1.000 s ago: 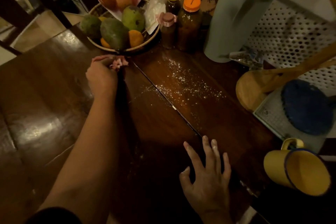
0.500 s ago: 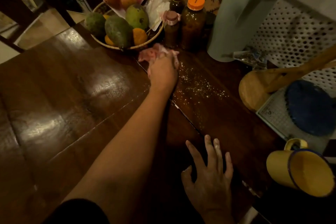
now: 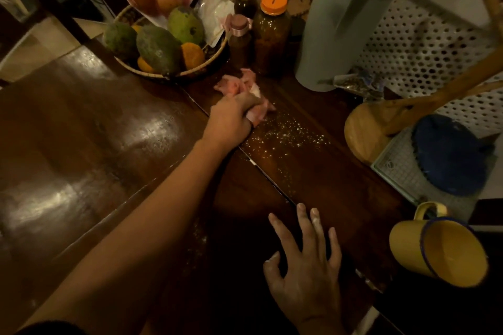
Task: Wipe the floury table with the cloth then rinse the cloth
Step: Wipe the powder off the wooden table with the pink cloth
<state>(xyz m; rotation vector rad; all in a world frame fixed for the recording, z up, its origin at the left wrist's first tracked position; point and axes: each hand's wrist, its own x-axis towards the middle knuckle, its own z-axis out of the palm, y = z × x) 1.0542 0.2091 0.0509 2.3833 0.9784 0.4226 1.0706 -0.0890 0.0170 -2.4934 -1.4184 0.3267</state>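
A pink cloth (image 3: 239, 85) lies bunched on the dark wooden table (image 3: 81, 144), just in front of the bottles. My left hand (image 3: 231, 119) grips the cloth and holds it down on the wood at the upper left end of the flour. White flour specks (image 3: 288, 136) are scattered to the right of that hand, along the seam between two boards. My right hand (image 3: 304, 269) rests flat near the front edge, fingers spread, with flour on the fingertips.
A fruit basket (image 3: 163, 43) and three bottles (image 3: 269, 32) stand just behind the cloth. A pale green cylinder (image 3: 340, 22), a round wooden stand (image 3: 364, 133), a blue lid (image 3: 451, 155) on a mat and a yellow mug (image 3: 438, 250) line the right side.
My left hand has carried the cloth from beside the fruit basket rightward to the flour patch, and some flour at the patch's upper left is gone. My right hand has stayed put.
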